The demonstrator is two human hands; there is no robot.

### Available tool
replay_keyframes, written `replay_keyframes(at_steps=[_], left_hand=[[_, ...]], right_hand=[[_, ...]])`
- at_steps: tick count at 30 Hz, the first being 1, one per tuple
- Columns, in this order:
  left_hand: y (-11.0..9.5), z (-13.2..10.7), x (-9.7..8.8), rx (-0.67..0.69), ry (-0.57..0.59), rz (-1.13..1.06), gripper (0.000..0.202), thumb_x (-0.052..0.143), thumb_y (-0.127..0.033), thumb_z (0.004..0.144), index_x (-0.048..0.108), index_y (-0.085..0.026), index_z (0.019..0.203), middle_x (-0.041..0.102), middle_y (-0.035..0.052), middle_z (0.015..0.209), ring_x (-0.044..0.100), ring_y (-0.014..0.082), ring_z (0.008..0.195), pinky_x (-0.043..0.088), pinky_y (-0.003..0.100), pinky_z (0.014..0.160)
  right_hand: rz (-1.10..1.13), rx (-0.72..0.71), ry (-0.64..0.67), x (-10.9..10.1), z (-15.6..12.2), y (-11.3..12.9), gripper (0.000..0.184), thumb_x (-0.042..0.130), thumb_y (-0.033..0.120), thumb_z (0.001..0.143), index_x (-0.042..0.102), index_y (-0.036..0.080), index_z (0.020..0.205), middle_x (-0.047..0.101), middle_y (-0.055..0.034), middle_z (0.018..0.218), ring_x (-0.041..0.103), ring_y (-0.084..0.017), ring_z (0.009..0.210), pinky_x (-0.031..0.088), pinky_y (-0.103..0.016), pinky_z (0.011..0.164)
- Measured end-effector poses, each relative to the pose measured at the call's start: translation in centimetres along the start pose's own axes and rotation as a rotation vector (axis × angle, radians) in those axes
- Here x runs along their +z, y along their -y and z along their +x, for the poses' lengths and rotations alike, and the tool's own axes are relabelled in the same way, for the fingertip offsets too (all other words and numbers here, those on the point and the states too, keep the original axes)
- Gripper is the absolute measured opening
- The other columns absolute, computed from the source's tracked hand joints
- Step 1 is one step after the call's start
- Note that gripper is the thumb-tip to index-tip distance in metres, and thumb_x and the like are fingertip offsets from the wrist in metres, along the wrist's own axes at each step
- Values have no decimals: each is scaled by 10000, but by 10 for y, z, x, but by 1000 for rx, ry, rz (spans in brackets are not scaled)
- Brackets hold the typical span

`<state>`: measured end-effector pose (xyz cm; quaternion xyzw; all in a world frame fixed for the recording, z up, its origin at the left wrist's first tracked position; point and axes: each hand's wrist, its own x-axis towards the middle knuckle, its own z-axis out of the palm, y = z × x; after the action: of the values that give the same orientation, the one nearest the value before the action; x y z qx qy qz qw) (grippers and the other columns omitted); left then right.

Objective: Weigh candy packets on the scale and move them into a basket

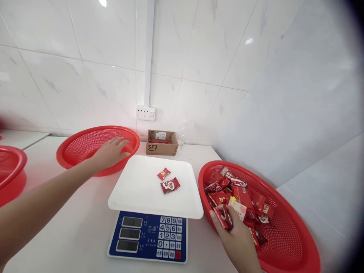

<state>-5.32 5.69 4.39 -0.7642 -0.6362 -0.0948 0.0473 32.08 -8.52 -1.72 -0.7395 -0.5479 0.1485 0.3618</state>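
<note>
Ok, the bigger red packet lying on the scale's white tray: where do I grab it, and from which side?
Probably pinch the larger packet across its flat middle, coming from above. It lies flat on the tray, apart from the smaller packet, with its crimped ends pointing left and right.

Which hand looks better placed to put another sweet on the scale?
Probably the right hand: it already grips packets in the full basket beside the tray. The left hand rests over the empty basket.

The wall point(85, 57) is covered with big white tiles that have faint grey veins. A white conduit point(148, 53) runs straight down it to a socket point(146, 113). Right of the socket the tiled wall turns a corner and comes forward. Below the socket is a white counter point(71, 227). Ceiling light reflects on the tiles above.
</note>
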Motion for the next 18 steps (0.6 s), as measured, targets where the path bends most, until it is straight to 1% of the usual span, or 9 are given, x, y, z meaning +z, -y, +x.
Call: replay_keyframes(at_steps=[2,4,5,7,9,11,13,16,18], left_hand=[[-25,-3,11,97,68,-59,545,393,-436,909,368,-131,1359,316,152,1467,241,317,1356,249,468,1064],[-54,-7,20,214,153,-131,595,351,-516,907,275,-221,1418,255,97,1510,287,259,1352,309,395,1048],[-69,-9,23,264,194,-163,614,314,-548,908,228,-247,1436,238,86,1519,322,239,1339,343,366,1026],[-94,-11,28,350,264,-204,648,273,-590,901,171,-267,1453,237,98,1518,358,234,1323,380,352,991],[-113,-12,32,423,306,-221,656,269,-603,896,175,-271,1453,254,122,1509,368,257,1316,389,371,974],[-126,-11,38,491,321,-218,630,310,-590,893,249,-268,1431,302,139,1485,363,289,1313,372,414,978],[-135,-11,45,556,309,-205,540,374,-519,904,358,-259,1376,378,137,1442,375,305,1296,346,450,988],[-144,-12,55,622,260,-183,372,411,-351,926,469,-231,1273,497,120,1329,448,294,1210,358,451,958],[-149,-13,59,639,225,-170,311,404,-286,928,504,-211,1213,546,117,1244,496,289,1121,391,438,906]], right_hand=[[-22,5,41,0,2,-2,398,486,619,717,558,242,821,680,-59,838,613,-243,729,455,-302,616],[-39,10,62,1,3,-5,413,481,632,720,554,242,833,682,-66,855,617,-246,737,459,-303,620],[-44,15,55,1,3,-6,416,475,634,727,554,242,843,681,-66,853,618,-246,736,459,-305,625],[-48,22,41,1,3,-7,424,467,634,735,560,240,864,679,-62,813,613,-244,705,454,-309,622],[-50,23,35,2,1,-6,433,472,629,732,571,234,877,674,-59,769,602,-241,663,448,-313,614],[-39,20,31,2,0,-4,435,488,622,717,580,229,880,675,-59,766,596,-239,648,444,-315,612],[-12,23,-5,3,-2,0,422,491,615,713,581,231,864,681,-59,795,598,-238,664,442,-315,625],[31,18,-63,4,-4,4,391,484,605,719,574,239,824,686,-53,819,601,-235,689,438,-309,637],[32,13,-65,5,-5,6,381,491,605,714,567,243,803,683,-50,805,601,-236,695,434,-307,634]])
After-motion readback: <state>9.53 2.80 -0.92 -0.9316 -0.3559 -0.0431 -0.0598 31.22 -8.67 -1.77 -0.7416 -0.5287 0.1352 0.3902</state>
